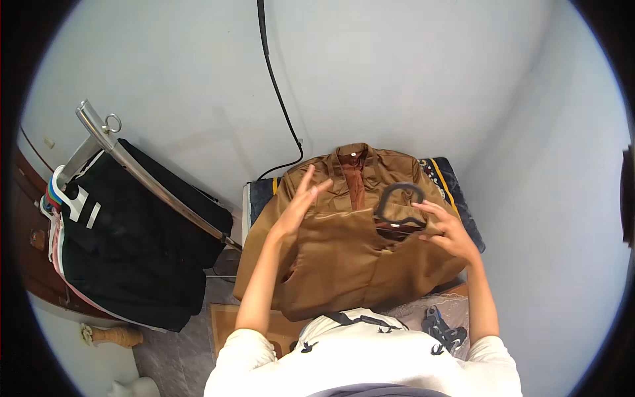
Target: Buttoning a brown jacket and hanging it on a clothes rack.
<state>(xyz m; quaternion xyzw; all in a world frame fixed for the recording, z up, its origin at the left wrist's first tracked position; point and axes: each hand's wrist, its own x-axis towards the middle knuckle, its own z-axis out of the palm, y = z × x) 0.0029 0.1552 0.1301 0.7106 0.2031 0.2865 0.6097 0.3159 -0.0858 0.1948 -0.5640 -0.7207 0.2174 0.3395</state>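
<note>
A brown satin sleeveless garment (337, 255) lies in front of me, its neckline toward the far side. Beneath and beyond it is a matching brown jacket (390, 165) with a collar and a reddish lining. A black hanger hook (382, 205) rises at the sleeveless garment's neckline. My left hand (301, 205) is raised over the garments' left side, fingers spread, holding nothing. By the hook and the right shoulder of the sleeveless garment is my right hand (450, 231), its fingers apart. Its fingertips are close to the hook; whether they touch it is unclear.
Dark clothes (145, 231) hang at the left on hangers from a metal rail (159, 178). A dark patterned cloth (466, 212) lies under the jacket. Near my body are a clear plastic sheet (410, 311) and a black object (443, 329). A black cable (281, 99) runs down the wall.
</note>
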